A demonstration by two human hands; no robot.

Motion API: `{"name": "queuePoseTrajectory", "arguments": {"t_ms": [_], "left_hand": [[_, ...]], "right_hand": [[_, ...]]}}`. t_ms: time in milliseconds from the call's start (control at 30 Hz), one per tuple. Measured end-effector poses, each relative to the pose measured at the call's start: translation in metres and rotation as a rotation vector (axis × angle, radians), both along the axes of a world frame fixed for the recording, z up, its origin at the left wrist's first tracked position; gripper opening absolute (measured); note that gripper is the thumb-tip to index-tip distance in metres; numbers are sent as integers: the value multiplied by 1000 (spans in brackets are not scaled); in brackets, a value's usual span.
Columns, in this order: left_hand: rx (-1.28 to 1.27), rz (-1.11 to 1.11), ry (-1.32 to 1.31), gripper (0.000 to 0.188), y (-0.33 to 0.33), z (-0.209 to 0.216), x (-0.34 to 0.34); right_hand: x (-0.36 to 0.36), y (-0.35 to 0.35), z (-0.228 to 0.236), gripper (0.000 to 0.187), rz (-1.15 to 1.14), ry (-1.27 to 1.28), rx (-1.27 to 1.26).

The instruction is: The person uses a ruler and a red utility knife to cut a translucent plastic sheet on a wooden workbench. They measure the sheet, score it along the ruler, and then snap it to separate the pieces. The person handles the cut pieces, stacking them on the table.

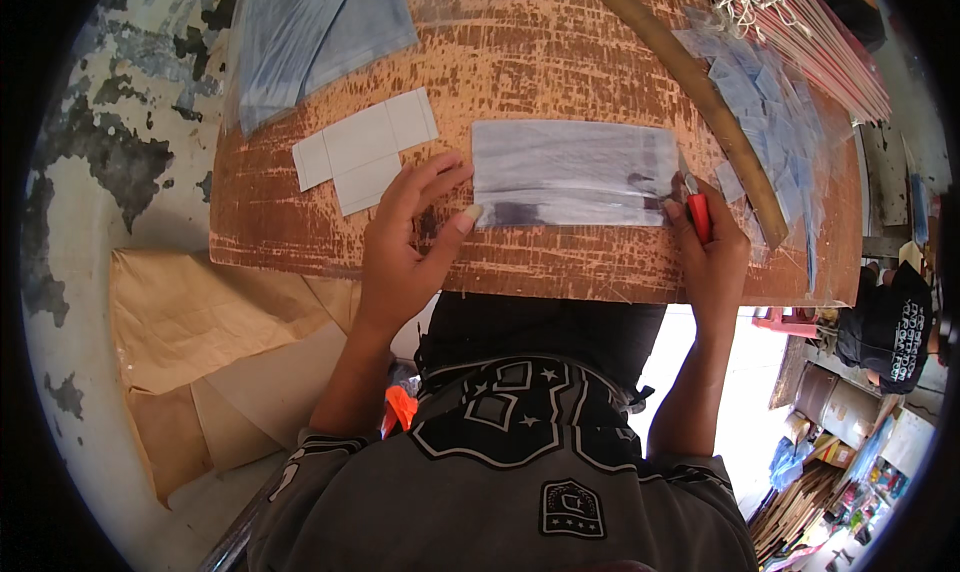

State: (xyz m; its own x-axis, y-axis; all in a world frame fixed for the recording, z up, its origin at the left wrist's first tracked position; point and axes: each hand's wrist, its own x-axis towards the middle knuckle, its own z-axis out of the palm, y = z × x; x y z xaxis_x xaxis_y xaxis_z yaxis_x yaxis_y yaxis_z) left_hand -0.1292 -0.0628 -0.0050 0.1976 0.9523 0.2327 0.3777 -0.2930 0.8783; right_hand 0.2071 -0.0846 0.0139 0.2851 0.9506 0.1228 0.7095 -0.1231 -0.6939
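Note:
A flat rectangular sheet or stack of clear, greyish plastic film [570, 167] lies on the worn wooden table in front of me. My left hand [405, 227] is at its left edge, fingers apart, with the thumb and fingertips touching or nearly touching the film. At the right edge, my right hand [715, 242] grips a red-handled craft knife [698, 215], its thin blade pointing away from me. That hand's thumb rests near the film's lower right corner. To the left, beside my left fingers, sits a white T-shaped paper piece [365, 152] with drawn lines.
Bluish plastic sheets [325, 37] lie at the far left of the table [540, 262]. A long brown strip [700, 87] lies right of the film, beside loose plastic scraps [775, 112]. Pink sticks with white strings [800, 32] are far right. Brown paper [210, 322] hangs left; another person [888, 322] is at right.

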Motion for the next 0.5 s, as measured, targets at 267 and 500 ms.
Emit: {"name": "queuePoseTrajectory", "arguments": {"t_ms": [267,500], "left_hand": [[-127,-51,-242,59,4,-2,-5],[-211,-35,-295,59,3,8,3]], "right_hand": [[8,10,4,38,69,288,-57],[12,12,10,36,46,577,-110]]}}
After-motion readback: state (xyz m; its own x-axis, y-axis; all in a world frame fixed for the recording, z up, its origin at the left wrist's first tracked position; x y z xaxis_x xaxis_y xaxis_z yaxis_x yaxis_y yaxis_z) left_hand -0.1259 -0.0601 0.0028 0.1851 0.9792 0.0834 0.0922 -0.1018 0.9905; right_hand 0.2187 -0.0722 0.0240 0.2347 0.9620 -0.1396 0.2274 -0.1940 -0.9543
